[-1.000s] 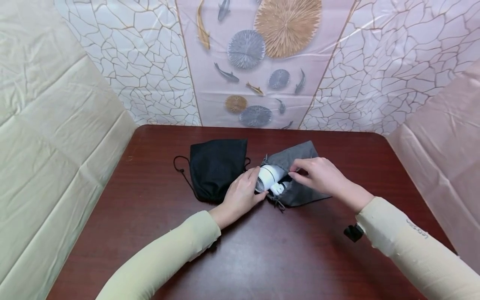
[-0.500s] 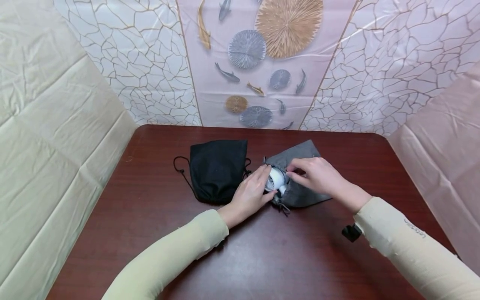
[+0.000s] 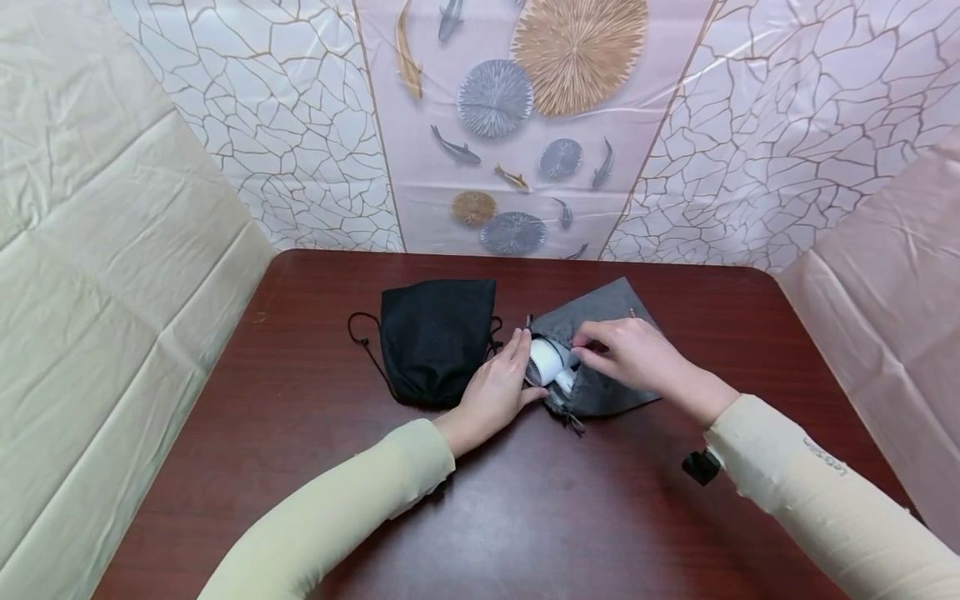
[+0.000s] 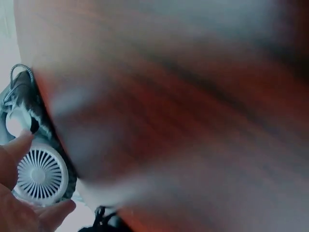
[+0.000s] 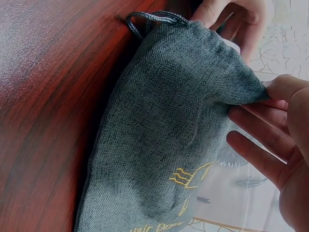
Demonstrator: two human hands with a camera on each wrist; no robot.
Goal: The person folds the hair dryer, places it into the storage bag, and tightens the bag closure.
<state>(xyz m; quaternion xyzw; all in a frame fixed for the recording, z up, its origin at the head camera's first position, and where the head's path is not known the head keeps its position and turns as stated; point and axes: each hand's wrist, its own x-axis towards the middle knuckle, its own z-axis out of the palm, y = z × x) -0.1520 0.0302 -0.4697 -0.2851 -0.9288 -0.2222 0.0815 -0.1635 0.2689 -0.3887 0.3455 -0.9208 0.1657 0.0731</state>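
A grey drawstring bag point(image 3: 611, 390) lies on the table with its mouth facing left. Inside that mouth sits a white hair dryer point(image 3: 545, 362), its round slatted vent point(image 4: 41, 174) showing in the left wrist view. My left hand point(image 3: 491, 393) is at the vent end, fingers straight, fingertips right at the dryer's rim. With thumb and forefinger my right hand point(image 3: 633, 354) pinches the upper edge of the bag's mouth and lifts it, the other fingers spread below. Yellow lettering reading in part "Hair Dr" point(image 5: 154, 227) marks the bag. Most of the dryer's body is hidden in the cloth.
A black drawstring bag point(image 3: 438, 342) lies to the left, its cord point(image 3: 367, 346) looped out on the table. The dark red wooden table point(image 3: 525, 500) meets patterned sheeting point(image 3: 495, 167) behind its far edge.
The hair dryer has slid rightward, deeper into the grey bag, pushed by my left hand. That hand has since eased slightly left. My right hand keeps its pinch on the bag's edge.
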